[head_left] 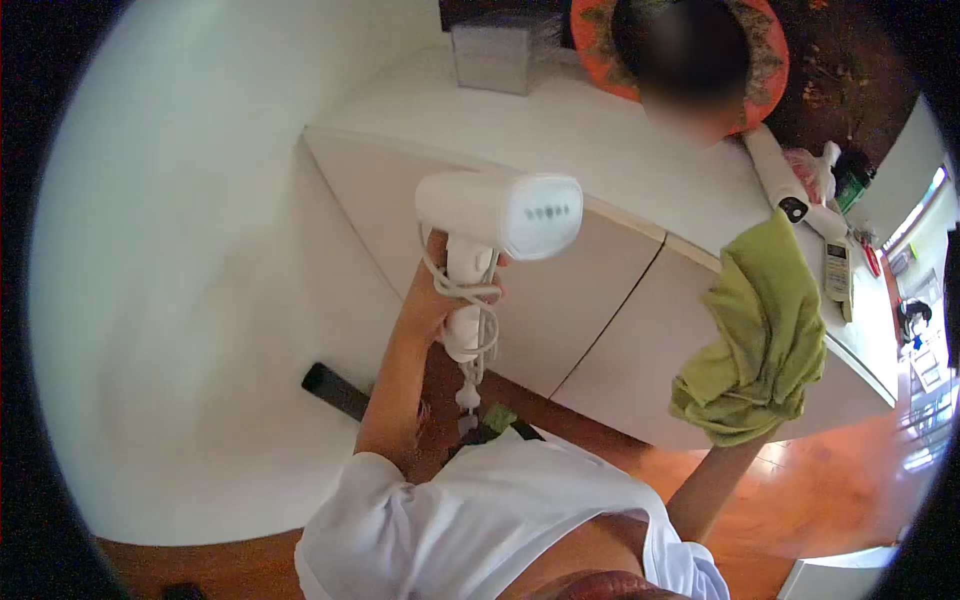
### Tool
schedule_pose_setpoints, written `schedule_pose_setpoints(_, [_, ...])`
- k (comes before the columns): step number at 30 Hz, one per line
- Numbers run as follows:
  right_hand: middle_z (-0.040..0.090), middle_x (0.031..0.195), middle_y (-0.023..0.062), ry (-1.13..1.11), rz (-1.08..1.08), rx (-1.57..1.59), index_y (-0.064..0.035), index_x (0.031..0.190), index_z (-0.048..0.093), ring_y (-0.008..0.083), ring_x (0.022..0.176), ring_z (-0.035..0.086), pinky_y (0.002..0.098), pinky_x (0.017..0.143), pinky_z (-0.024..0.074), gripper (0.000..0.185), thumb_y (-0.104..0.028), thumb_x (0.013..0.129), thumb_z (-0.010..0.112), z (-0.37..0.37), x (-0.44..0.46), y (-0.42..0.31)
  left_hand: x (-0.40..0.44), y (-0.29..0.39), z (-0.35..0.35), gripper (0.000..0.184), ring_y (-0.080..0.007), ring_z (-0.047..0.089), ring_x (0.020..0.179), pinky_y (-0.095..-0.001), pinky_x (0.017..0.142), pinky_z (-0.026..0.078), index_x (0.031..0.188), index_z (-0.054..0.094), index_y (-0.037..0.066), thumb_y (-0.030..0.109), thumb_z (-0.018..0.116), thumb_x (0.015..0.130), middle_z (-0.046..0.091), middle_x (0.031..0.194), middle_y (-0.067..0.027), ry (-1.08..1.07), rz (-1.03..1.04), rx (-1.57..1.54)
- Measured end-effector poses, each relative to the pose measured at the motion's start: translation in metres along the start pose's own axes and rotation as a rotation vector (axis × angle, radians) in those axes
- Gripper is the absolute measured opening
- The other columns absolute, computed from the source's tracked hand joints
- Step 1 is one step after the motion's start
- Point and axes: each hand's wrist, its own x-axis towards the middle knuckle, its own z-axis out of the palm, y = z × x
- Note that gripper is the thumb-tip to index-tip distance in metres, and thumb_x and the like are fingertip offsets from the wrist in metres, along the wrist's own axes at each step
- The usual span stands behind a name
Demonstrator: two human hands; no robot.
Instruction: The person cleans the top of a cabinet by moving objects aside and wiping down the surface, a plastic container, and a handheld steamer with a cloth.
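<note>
Our left arm reaches forward from the white sleeve [365, 500], with the left hand [436, 300] raised in front of the white cabinet [590, 305]. Its fingers are wrapped around the handle of a white handheld steamer [465, 212], whose head sits above the fist, its slotted face turned to the right. We see loops of pale cord [484, 345] around the handle, touching it at the fingers, with part hanging on the near side.

Our right forearm [712, 487] stretches out to the right, well apart from the left. A crumpled green cloth [755, 350] covers the right hand, so we cannot tell whether those fingers are spread or closed. The cloth lies directly over that hand, its far end overlapping the counter's edge in our view, just left of a pale remote [838, 275].
</note>
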Motion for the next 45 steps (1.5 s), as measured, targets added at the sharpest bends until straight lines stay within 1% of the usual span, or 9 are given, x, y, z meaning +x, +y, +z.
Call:
schedule_pose_setpoints(6, [0.043, 0.131, 0.0159, -0.239, 0.051, -0.189, -0.0007, 0.131, 0.037, 0.0279, 0.113, 0.049, 0.0396, 0.09, 0.047, 0.045, -0.026, 0.093, 0.041, 0.016, -0.015, 0.057, -0.058, -0.063, -0.032, 0.082, -0.0273, 0.054, 0.107, -0.0366, 0.093, 0.043, 0.124, 0.041, 0.004, 0.029, 0.083, 0.059, 0.057, 0.114, -0.0147, 0.165, 0.048, 0.937])
schedule_pose_setpoints(9, [0.049, 0.127, 0.0145, -0.33, 0.223, -0.727, 0.0026, 0.127, 0.043, 0.0278, 0.109, 0.053, 0.0367, 0.089, 0.0466, 0.045, -0.015, 0.087, 0.051, 0.087, -0.031, 0.086, -0.064, -0.062, -0.005, 0.088, -0.0287, 0.054, 0.11, -0.0366, 0.093, 0.041, 0.132, 0.033, 0.007, 0.021, 0.081, 0.059, 0.056, 0.118, -0.0147, 0.12, 0.092, 0.801])
schedule_pose_setpoints(13, [0.034, 0.14, 0.0142, -1.47, -0.397, -1.384, -0.0135, 0.132, 0.043, 0.0378, 0.118, 0.044, 0.0428, 0.098, 0.0365, 0.059, -0.033, 0.08, 0.06, 0.164, -0.038, 0.123, -0.068, -0.098, -0.013, 0.093, -0.0325, 0.058, 0.101, -0.0381, 0.085, 0.047, 0.135, 0.028, 0.007, 0.024, 0.08, 0.06, 0.059, 0.111, -0.0184, -0.002, 0.001, 0.814])
schedule_pose_setpoints(21, [0.056, 0.113, 0.0207, -1.169, 0.973, -1.047, -0.0182, 0.134, 0.039, 0.0344, 0.105, 0.054, 0.0392, 0.094, 0.0402, 0.054, -0.05, 0.09, 0.038, 0.1, 0.0, 0.194, -0.076, -0.093, 0.011, 0.096, -0.0351, 0.062, 0.091, -0.0383, 0.076, 0.051, 0.142, 0.018, 0.014, 0.018, 0.075, 0.065, 0.062, 0.101, -0.0201, -0.14, -0.035, 0.907])
schedule_pose_setpoints(23, [0.056, 0.111, 0.0223, -1.156, 0.992, -1.034, -0.0187, 0.136, 0.037, 0.0341, 0.103, 0.055, 0.0391, 0.094, 0.04, 0.055, -0.051, 0.091, 0.036, 0.085, 0.0, 0.201, -0.075, -0.103, 0.009, 0.096, -0.0325, 0.063, 0.092, -0.0372, 0.077, 0.05, 0.142, 0.019, 0.013, 0.017, 0.075, 0.065, 0.063, 0.101, -0.0194, -0.176, 0.037, 0.875])
schedule_pose_setpoints(30, [0.035, 0.133, 0.0156, -1.472, -0.347, -1.518, -0.027, 0.139, 0.029, 0.039, 0.103, 0.051, 0.0478, 0.086, 0.0421, 0.079, -0.039, 0.071, 0.067, 0.107, -0.048, 0.165, -0.072, -0.141, 0.008, 0.047, -0.033, 0.062, 0.093, -0.0375, 0.076, 0.049, 0.102, 0.059, 0.003, 0.022, 0.077, 0.063, 0.064, 0.096, -0.017, -0.002, -0.202, 0.733])
schedule_pose_setpoints(36, [0.046, 0.121, 0.0163, -1.279, -0.302, -1.665, -0.0221, 0.135, 0.035, 0.0363, 0.093, 0.055, 0.0447, 0.079, 0.0465, 0.073, -0.038, 0.071, 0.066, 0.104, -0.05, 0.18, -0.058, -0.123, 0.012, 0.049, -0.0341, 0.062, 0.09, -0.0388, 0.074, 0.049, 0.101, 0.058, 0.001, 0.021, 0.078, 0.061, 0.065, 0.093, -0.0176, -0.088, -0.224, 0.951])
schedule_pose_setpoints(42, [0.048, 0.119, 0.0123, -1.247, 0.197, -1.608, -0.0232, 0.131, 0.042, 0.0339, 0.095, 0.055, 0.0432, 0.082, 0.0464, 0.063, -0.036, 0.073, 0.063, 0.101, -0.015, 0.194, -0.057, -0.116, 0.017, 0.063, -0.0284, 0.062, 0.095, -0.0362, 0.082, 0.048, 0.111, 0.054, 0.002, 0.028, 0.08, 0.06, 0.063, 0.102, -0.0153, -0.091, -0.289, 0.875])
schedule_pose_setpoints(45, [0.045, 0.126, 0.0103, -1.396, -0.481, -1.698, -0.0266, 0.129, 0.044, 0.032, 0.104, 0.053, 0.0407, 0.086, 0.0457, 0.058, -0.035, 0.074, 0.063, 0.111, -0.04, 0.182, -0.061, -0.128, 0.008, 0.061, -0.0272, 0.062, 0.095, -0.036, 0.083, 0.048, 0.111, 0.054, 0.001, 0.027, 0.079, 0.061, 0.063, 0.102, -0.0146, -0.063, -0.292, 0.823])
